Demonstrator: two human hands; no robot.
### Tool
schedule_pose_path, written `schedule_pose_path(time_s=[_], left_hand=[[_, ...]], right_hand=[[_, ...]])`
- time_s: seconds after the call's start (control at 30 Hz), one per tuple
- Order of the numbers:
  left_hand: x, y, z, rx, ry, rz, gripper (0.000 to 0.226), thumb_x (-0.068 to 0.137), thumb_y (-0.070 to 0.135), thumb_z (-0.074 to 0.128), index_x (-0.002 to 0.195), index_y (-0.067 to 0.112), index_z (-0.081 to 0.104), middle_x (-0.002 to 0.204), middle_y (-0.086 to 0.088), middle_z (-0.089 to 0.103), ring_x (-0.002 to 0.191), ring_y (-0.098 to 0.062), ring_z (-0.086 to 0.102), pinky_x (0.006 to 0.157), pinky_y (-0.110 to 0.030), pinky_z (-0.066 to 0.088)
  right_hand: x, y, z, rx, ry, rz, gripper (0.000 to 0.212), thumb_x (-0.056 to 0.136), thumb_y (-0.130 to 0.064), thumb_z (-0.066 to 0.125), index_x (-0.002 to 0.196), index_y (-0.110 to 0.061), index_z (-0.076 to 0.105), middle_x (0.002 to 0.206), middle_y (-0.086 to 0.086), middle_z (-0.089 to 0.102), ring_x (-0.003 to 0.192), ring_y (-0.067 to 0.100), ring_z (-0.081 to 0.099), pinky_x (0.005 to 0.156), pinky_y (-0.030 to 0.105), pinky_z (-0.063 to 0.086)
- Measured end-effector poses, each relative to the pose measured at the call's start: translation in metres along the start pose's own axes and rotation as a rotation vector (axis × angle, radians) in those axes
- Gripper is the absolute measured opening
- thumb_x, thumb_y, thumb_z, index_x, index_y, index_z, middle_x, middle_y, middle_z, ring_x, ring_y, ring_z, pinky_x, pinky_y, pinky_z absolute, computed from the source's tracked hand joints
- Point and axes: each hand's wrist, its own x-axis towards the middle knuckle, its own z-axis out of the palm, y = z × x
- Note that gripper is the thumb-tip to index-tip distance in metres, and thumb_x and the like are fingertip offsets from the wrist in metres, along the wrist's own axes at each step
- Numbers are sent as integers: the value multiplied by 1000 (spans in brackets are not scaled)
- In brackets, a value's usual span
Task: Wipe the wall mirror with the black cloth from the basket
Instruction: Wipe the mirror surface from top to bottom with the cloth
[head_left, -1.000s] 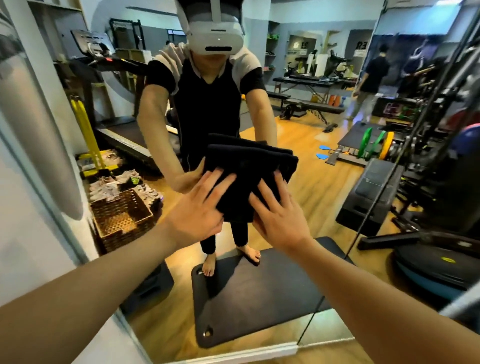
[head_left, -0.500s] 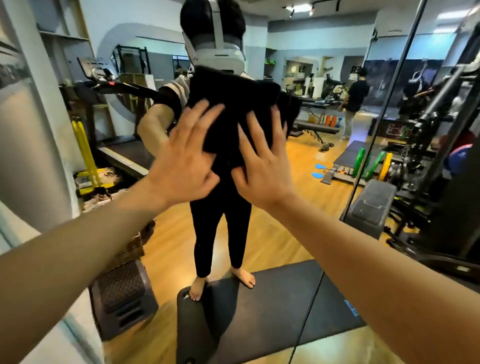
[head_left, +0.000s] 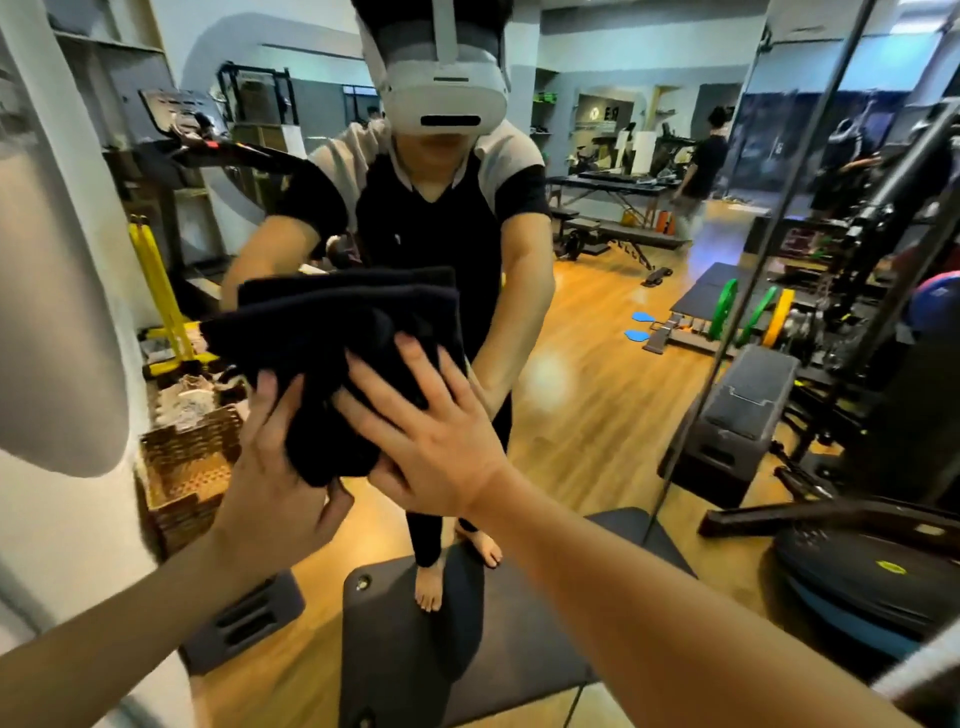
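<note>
The folded black cloth is pressed flat against the wall mirror at about chest height. My left hand grips its lower left part with the thumb hooked under the fabric. My right hand lies spread on its lower right part, fingers apart and pushing it onto the glass. The mirror shows my own reflection behind the cloth, with both arms reaching forward. The wicker basket appears low on the left, reflected in the glass.
A white wall borders the mirror on the left. A vertical seam splits the mirror from a panel on the right. The glass reflects a black floor mat, a treadmill, weight benches and another person far back right.
Both hands slid the cloth up the mirror to head height, then brought it back down and slightly left to chest height. My left hand shifted lower on the cloth.
</note>
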Motion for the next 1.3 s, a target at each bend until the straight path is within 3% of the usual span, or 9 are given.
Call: schedule_pose_path(time_s=[0.1,0.23,0.37,0.47,0.73,0.97,1.07,1.23,1.3], left_hand=[[-16,37,34,-31,-91,88,54,94,25,48,133,-11,52,143,-34,30,140,-59,22,123,-62,16],[10,110,66,-32,-73,222,63,96,29,48,152,2,33,146,-31,30,139,-52,26,119,-62,25],[49,167,96,-56,-109,216,36,91,24,51,110,4,74,154,-24,26,148,-45,18,124,-60,18],[83,199,105,-77,-65,198,25,79,20,68,94,3,78,154,-22,28,147,-45,24,123,-59,20],[150,209,81,33,17,165,61,86,29,63,139,-1,58,157,-27,23,150,-45,19,125,-55,20],[192,181,33,181,-79,138,71,98,43,44,155,2,35,162,-30,17,153,-47,12,124,-57,18],[206,163,9,252,-106,149,69,96,45,45,152,4,42,160,-32,23,153,-48,13,126,-56,7],[204,148,-10,169,-143,216,53,97,40,43,127,1,63,160,-30,26,152,-47,17,120,-59,27],[199,151,-11,157,-165,196,51,98,38,44,128,0,62,162,-27,23,153,-45,13,120,-57,28]], right_hand=[[-58,37,-8,-61,-68,-78,62,90,-41,58,148,-24,48,159,2,43,157,37,8,127,49,11],[-129,96,-34,-187,-134,-73,55,94,-44,52,145,-25,44,158,2,34,157,39,3,127,50,13],[-165,153,-70,-247,-179,-37,47,104,-47,36,144,-23,44,155,6,36,155,44,9,127,50,13],[-171,190,-94,-237,-191,-20,51,105,-49,37,147,-21,42,159,9,34,155,44,10,126,52,18],[-135,230,-124,-151,-85,12,63,104,-52,43,158,-21,31,164,8,27,155,41,8,127,51,14],[-78,216,-123,-74,51,133,69,87,-31,60,152,-14,41,161,14,37,151,49,18,124,60,16],[-53,207,-121,-58,106,158,67,87,-32,57,151,-13,46,161,15,38,149,50,20,122,63,19],[-47,188,-108,-80,146,224,67,83,-32,55,147,-14,46,159,15,41,148,50,19,122,63,18],[-50,188,-104,-93,154,228,64,82,-32,55,143,-13,51,156,16,45,147,49,19,121,63,20]])
